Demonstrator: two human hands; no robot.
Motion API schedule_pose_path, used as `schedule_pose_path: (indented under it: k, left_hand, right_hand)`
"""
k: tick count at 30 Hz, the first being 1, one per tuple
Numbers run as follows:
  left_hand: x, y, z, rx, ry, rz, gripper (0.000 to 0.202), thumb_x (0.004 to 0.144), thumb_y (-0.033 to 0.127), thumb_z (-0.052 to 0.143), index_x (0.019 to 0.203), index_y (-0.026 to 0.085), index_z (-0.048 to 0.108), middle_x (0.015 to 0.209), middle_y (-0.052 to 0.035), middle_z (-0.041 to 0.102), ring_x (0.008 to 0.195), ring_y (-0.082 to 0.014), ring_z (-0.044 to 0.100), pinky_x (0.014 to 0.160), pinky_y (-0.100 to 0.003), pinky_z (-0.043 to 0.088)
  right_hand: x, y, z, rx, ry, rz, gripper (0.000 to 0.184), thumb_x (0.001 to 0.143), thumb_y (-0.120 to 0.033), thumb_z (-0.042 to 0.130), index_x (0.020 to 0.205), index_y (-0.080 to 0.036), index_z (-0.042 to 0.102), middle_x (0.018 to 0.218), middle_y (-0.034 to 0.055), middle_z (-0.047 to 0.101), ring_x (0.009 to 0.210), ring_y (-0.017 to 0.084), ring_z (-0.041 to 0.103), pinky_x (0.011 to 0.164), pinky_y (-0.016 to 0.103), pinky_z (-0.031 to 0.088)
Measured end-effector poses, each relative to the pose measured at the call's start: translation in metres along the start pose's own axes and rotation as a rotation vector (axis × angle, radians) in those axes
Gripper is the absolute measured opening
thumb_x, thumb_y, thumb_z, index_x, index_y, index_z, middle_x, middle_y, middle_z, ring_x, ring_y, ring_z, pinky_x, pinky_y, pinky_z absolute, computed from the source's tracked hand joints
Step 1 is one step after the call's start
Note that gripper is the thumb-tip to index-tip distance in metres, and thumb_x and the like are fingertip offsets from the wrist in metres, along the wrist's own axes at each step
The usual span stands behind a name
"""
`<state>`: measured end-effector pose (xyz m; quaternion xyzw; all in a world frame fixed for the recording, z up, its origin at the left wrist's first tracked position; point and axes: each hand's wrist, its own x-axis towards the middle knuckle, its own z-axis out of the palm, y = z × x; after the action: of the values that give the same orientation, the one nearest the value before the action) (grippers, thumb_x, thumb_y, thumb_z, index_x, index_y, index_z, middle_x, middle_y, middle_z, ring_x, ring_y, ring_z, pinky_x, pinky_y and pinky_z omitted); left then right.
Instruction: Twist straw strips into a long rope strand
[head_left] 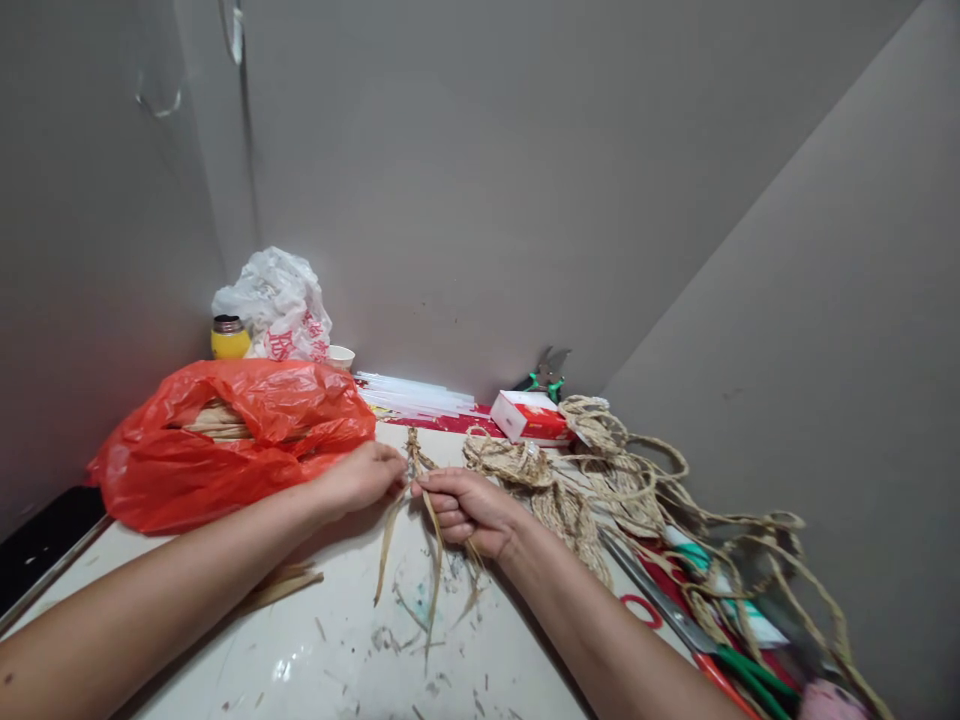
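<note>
My right hand (466, 510) is closed in a pinch on dried plant strips (435, 560), whose loose tails hang down over the white tabletop. My left hand (366, 474) meets it from the other side, its fingers curled together at the same strips; part of its grip is hidden. Between the two hands, a short twisted or braided length (413, 447) of the strips points away from me. One tail comes down below my left fingertips. To the left, an open red plastic bag (240, 470) holds more dried strips (221, 421).
Coiled braided cord (551, 500) spreads along the right. Large scissors (667, 605) and a red ring (641, 611) lie nearby. Behind are a red-white box (529, 416), green-handled pruners (551, 378), translucent sticks (416, 393), a yellow jar (229, 340) and a white bag (277, 300) by grey walls.
</note>
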<state>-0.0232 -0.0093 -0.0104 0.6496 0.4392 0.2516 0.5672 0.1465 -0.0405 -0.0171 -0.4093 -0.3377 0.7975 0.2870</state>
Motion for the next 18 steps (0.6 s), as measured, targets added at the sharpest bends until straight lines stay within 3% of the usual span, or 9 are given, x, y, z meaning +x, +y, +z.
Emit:
schedule_pose_path:
  k: [3,6,9,14,18]
  left_hand:
    - [-0.001,-0.008,0.013,-0.193,-0.137,-0.112,0.019,0.073,0.032,0.045,0.064,0.017,0.049,0.049,0.0044,0.043,0.042,-0.0079,0.035,0.046,-0.022,0.028]
    - [-0.006,-0.005,0.015,-0.043,-0.053,-0.076,0.017,0.071,0.026,0.044,0.059,0.017,0.050,0.045,0.0071,0.034,0.040,-0.0067,0.024,0.044,-0.022,0.019]
    - [-0.006,-0.001,0.010,0.131,-0.017,-0.016,0.021,0.071,0.022,0.041,0.055,0.016,0.053,0.048,0.0048,0.042,0.046,-0.0078,0.032,0.048,-0.022,0.024]
    - [-0.001,-0.005,0.008,0.181,-0.127,0.013,0.024,0.073,0.028,0.044,0.060,0.016,0.058,0.057,0.0025,0.053,0.053,-0.0090,0.040,0.054,-0.021,0.029]
    - [-0.001,-0.008,0.010,0.113,-0.120,-0.074,0.019,0.072,0.030,0.048,0.059,0.017,0.052,0.045,0.0070,0.038,0.042,-0.0074,0.027,0.045,-0.022,0.020]
  right_hand:
    - [0.001,0.001,-0.003,-0.016,-0.020,0.001,0.014,0.078,-0.024,0.058,0.071,-0.013,0.055,0.044,-0.0124,0.022,0.036,0.002,0.008,0.033,0.013,0.007]
    - [0.000,0.000,-0.006,-0.090,-0.033,0.005,0.016,0.077,-0.027,0.061,0.072,-0.013,0.057,0.044,-0.0127,0.023,0.036,0.002,0.009,0.034,0.013,0.007]
    - [-0.003,-0.001,-0.007,-0.311,-0.016,-0.042,0.021,0.076,-0.033,0.061,0.071,-0.013,0.058,0.041,-0.0125,0.025,0.035,0.003,0.012,0.033,0.017,0.007]
    - [-0.004,0.002,-0.001,-0.828,0.223,-0.193,0.022,0.079,-0.031,0.052,0.066,-0.015,0.059,0.042,-0.0089,0.032,0.037,0.006,0.022,0.038,0.022,0.016]
    - [-0.007,0.001,0.002,-1.006,0.320,-0.275,0.022,0.076,-0.024,0.054,0.055,-0.015,0.054,0.047,-0.0058,0.037,0.046,0.008,0.029,0.044,0.023,0.021]
